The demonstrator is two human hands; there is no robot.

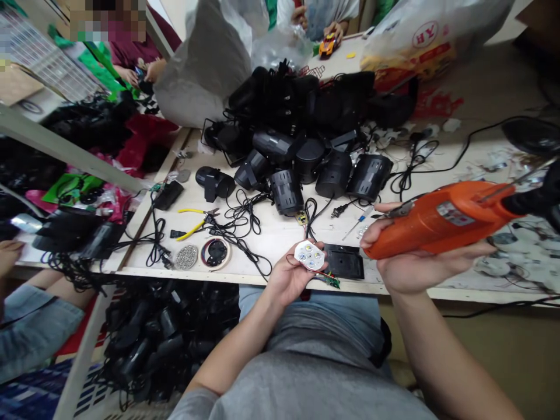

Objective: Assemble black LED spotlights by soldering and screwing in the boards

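Note:
My left hand (291, 274) cradles a round white LED board (309, 255) with several lenses, palm up, over the table's front edge. Red wires run from it to a small green circuit board (330, 281) hanging below. My right hand (406, 256) grips an orange electric screwdriver (441, 219), its metal bit pointing left toward the LED board but apart from it. A black rectangular plate (344, 261) lies on the table (271, 245) between my hands. Its underside is hidden.
Black spotlight housings (286, 192) and tangled cables crowd the table's middle, beside yellow-handled pliers (196, 219) and a small screwdriver (356, 224). More black housings (161, 332) lie heaped below the front edge. Co-workers' hands (335, 29) work beyond large plastic bags.

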